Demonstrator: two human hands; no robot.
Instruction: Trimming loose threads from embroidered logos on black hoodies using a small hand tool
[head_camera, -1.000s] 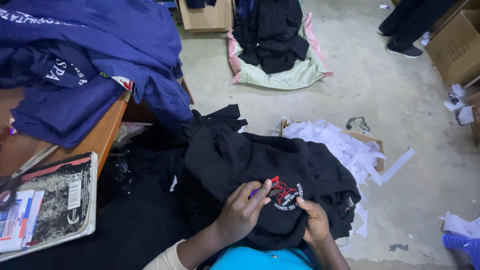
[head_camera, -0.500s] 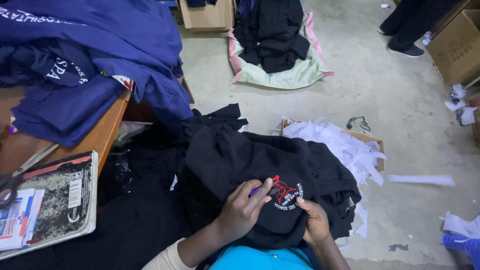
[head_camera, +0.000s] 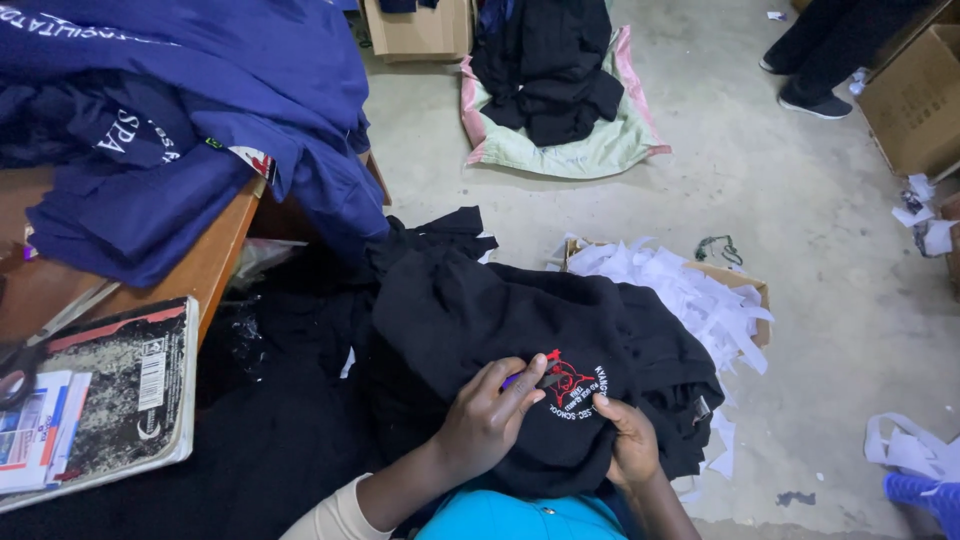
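- Left hand (head_camera: 487, 420): curled on the black garment (head_camera: 470, 330), fingers pinched round a small dark tool (head_camera: 535, 380) at the embroidered red-and-white emblem (head_camera: 572, 385); grip and place unchanged over the last second
- Right hand (head_camera: 630, 440): fingers closed on a fold of the same garment just right of the emblem, holding the cloth; unmoved
- Black garment: heaped on the person's lap, near centre, as before
- Cardboard box (head_camera: 745, 285) of white paper strips (head_camera: 680, 285): on the floor just behind the garment, right of centre
- Loose white strip that lay on the floor to the right half a second ago: gone from that spot
- Navy garments (head_camera: 200, 110): piled on the wooden table (head_camera: 215, 265), far left
- Worn book (head_camera: 120, 390): near left, on the table edge
- Black clothes on a pale sheet (head_camera: 590, 150): far centre floor
- Another person's dark shoe (head_camera: 812, 102): far right
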